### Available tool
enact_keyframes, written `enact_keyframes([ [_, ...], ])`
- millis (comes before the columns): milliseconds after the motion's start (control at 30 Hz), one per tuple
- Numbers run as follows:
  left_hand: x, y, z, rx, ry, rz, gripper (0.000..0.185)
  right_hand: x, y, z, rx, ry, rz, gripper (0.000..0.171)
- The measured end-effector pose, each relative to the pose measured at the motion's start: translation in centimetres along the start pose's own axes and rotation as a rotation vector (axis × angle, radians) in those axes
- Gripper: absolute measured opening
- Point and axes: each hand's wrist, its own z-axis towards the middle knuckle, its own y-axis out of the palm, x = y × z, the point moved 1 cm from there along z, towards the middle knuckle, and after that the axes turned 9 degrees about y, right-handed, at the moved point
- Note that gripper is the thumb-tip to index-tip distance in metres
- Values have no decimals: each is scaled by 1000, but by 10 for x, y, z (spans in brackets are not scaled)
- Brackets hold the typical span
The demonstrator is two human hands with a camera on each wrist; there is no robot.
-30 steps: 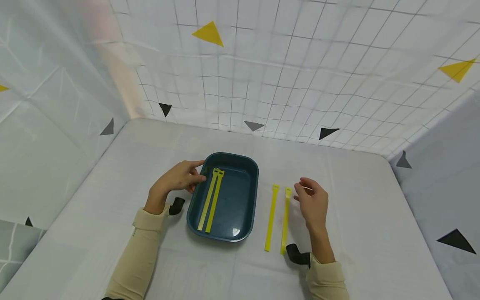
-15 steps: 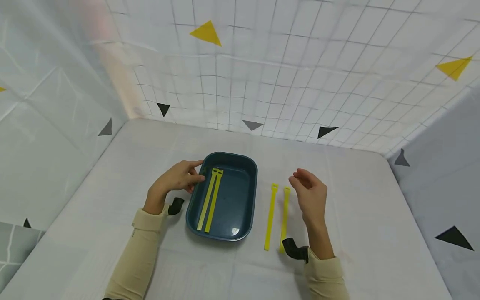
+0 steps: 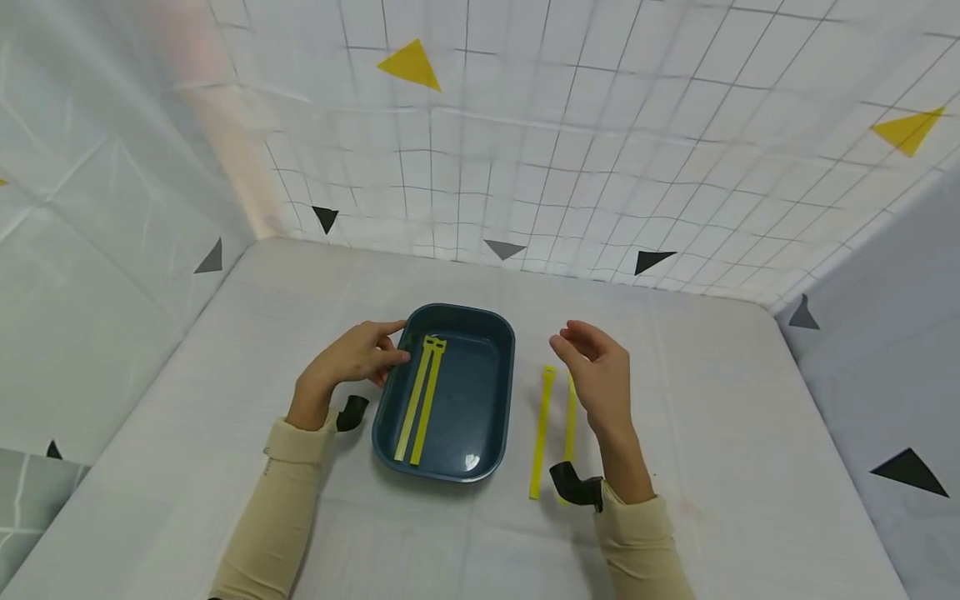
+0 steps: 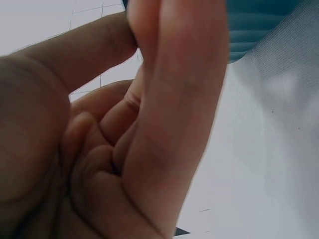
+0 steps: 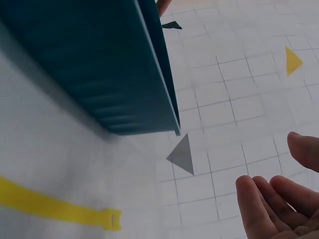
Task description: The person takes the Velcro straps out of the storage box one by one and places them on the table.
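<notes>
My left hand (image 3: 352, 358) holds the left rim of a dark teal tray (image 3: 468, 417), with its fingertips at the wall in the left wrist view. Two yellow cable straps (image 3: 422, 408) with slotted heads lie side by side lengthwise in the tray's left half. To the right of the tray, a third yellow strap (image 3: 542, 442) rests on the table. Beside it lies a fourth strap (image 3: 571, 425), partly hidden by my right hand and wrist camera. Above these straps hovers my right hand (image 3: 600, 375), fingers loosely bent, thumb apart in the right wrist view, holding nothing.
A white cloth covers the table (image 3: 750, 467). Behind it hangs a white gridded sheet (image 3: 600, 150) with yellow and dark triangles, and plain sheets close off both sides. A black wrist camera (image 3: 576, 483) juts from my right cuff, over the straps.
My right hand has moved left and slightly away from me, from beside the loose straps to over them, covering part of the right one. My left hand and the tray stay put.
</notes>
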Motion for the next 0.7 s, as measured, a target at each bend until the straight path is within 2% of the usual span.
enact_keyframes([
  [700, 1, -1, 0, -7, 11, 15, 67, -16, 36, 5, -92, -52, 19, 34],
])
